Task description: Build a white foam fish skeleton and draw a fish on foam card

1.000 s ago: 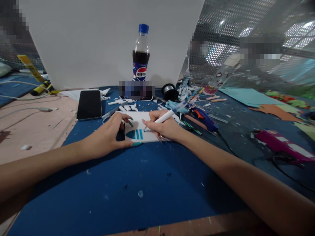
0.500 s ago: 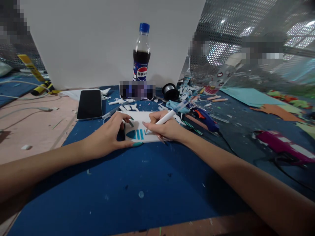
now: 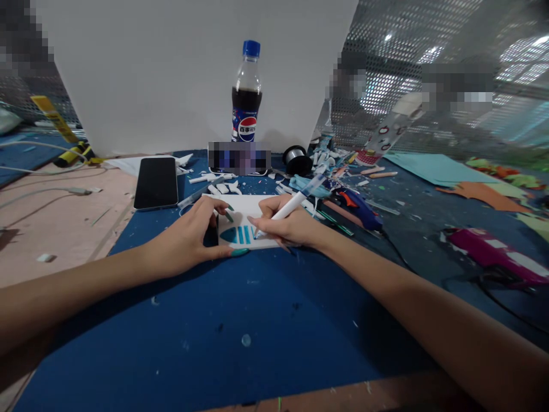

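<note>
A small white board (image 3: 240, 204) lies on the blue work surface, with a blue-green rounded shape and several stripes coloured on its front part. My left hand (image 3: 195, 229) grips its left end, fingers bent over the top and thumb along the near edge. In my right hand (image 3: 289, 220) is a white marker (image 3: 290, 206), pinched between thumb and fingers and tilted to the upper right. Its tip touches the board beside the stripes. The right part of the board is hidden under my right hand.
Behind the board stand a cola bottle (image 3: 247, 97) and a propped phone (image 3: 239, 159); another phone (image 3: 156, 183) lies left. A wire spool (image 3: 297, 161), white scraps (image 3: 223, 187) and a blue glue gun (image 3: 358, 209) sit nearby. Farther right is a magenta tool (image 3: 493, 254) with a cord.
The marker tip has shifted slightly at the right-hand stripe, and my right hand has moved a little with it. My left hand and the board stay in place.
</note>
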Action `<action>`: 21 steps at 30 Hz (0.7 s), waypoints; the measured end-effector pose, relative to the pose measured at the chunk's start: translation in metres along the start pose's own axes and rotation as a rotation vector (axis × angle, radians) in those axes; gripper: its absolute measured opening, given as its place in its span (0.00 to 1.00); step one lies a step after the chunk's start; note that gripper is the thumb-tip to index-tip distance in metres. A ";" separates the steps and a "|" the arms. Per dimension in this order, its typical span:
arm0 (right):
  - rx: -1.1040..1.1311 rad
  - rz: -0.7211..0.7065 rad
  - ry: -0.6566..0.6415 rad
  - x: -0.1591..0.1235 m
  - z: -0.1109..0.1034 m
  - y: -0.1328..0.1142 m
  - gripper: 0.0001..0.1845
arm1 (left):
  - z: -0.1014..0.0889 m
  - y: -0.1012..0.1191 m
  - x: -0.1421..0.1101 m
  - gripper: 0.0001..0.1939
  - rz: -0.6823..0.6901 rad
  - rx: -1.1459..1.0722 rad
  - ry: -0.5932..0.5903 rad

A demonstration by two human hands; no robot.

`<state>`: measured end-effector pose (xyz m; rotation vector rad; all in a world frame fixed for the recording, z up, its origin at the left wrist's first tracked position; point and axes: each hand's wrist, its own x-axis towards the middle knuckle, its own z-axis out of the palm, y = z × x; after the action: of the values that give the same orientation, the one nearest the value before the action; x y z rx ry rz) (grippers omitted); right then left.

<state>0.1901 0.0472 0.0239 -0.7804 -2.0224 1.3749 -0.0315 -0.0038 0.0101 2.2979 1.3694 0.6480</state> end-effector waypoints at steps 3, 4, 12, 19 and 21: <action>0.000 0.013 -0.007 0.000 -0.001 0.002 0.23 | 0.000 0.001 0.000 0.28 0.013 0.000 0.010; -0.005 0.015 -0.011 0.000 -0.001 0.002 0.23 | 0.000 0.001 0.000 0.28 0.013 0.000 0.005; 0.002 0.028 -0.041 0.000 -0.001 0.003 0.23 | -0.001 0.004 -0.001 0.28 -0.011 -0.008 0.001; 0.052 0.041 -0.017 0.000 0.000 0.004 0.23 | -0.001 0.004 0.000 0.28 -0.030 -0.019 -0.006; 0.073 0.039 0.070 0.000 0.001 0.003 0.23 | -0.001 0.004 -0.001 0.28 -0.033 -0.016 0.012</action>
<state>0.1897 0.0474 0.0204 -0.8280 -1.9023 1.4147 -0.0290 -0.0062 0.0131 2.2577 1.3988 0.6609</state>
